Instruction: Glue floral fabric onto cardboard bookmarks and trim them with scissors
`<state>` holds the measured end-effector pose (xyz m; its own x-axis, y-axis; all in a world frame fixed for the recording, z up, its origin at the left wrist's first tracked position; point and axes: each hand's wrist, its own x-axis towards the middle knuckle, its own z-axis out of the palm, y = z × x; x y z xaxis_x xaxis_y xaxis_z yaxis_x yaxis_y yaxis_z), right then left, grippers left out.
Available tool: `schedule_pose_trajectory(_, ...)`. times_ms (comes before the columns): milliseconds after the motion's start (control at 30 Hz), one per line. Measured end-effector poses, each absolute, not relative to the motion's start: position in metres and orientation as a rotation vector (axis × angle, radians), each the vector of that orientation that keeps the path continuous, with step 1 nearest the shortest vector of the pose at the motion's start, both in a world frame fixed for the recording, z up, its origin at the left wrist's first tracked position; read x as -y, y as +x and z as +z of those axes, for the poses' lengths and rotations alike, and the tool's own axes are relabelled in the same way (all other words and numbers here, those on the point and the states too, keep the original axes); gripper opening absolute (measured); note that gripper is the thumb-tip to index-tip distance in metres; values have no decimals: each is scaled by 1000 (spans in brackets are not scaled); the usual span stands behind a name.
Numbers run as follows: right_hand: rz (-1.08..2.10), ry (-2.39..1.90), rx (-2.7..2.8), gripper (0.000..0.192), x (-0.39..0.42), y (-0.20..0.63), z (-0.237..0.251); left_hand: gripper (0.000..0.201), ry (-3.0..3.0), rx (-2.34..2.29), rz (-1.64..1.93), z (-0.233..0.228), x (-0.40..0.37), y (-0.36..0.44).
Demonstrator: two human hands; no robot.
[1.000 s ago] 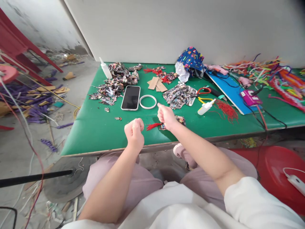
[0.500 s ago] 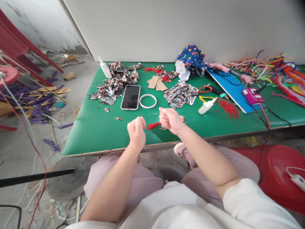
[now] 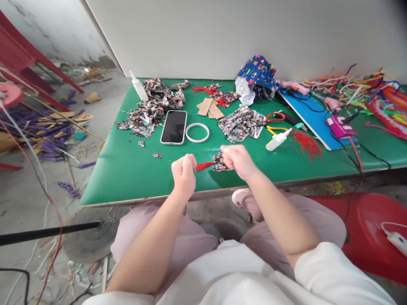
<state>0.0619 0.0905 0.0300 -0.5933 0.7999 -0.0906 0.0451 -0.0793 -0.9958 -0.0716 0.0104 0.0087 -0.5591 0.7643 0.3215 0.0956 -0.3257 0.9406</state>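
Observation:
My left hand (image 3: 184, 171) is closed in a pinch above the front of the green table (image 3: 133, 169); whatever its fingers grip is too small to make out. To its right, my right hand (image 3: 238, 161) is also closed, thumb against curled fingers, and its contents are hidden. Between and beneath the hands lies a small floral fabric piece (image 3: 219, 163) with a red tassel (image 3: 205, 166) pointing left. My right hand partly covers the fabric. Just beyond are a white ring-shaped roll (image 3: 197, 133) and a phone (image 3: 174, 127) with a dark screen.
Fabric scraps (image 3: 140, 116) and a glue bottle (image 3: 138, 87) lie at the left. Floral cloth (image 3: 240, 123), scissors (image 3: 275, 117), another glue bottle (image 3: 278, 140) and red threads (image 3: 307, 146) sit at the right. Behind are cardboard pieces (image 3: 210, 108), a blue board (image 3: 313, 118) and a pink box (image 3: 341, 126).
My right hand has moved right, away from my left hand, uncovering more of the floral fabric piece. My left hand stays almost in place, still closed.

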Motion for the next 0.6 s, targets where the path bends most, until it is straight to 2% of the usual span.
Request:
schedule_pose_trajectory(200, 1793, -945, 1621, 46, -94, 70, 32, 46, 1116, -1451, 1900, 10, -10, -70)
schedule_pose_trajectory(333, 1668, -977, 1530, 47, -98, 85, 35, 46, 1099, -1452, 1885, 9, -12, -69)
schedule_pose_trajectory(467, 1682, -1026, 1590, 46, -101, 89, 22, 47, 1103, -1444, 1850, 8, -12, -66)
schedule_pose_trajectory(600, 1654, -1004, 1464, 46, -110, 100, 40, 48, 1109, -1446, 1834, 6, -13, -63)
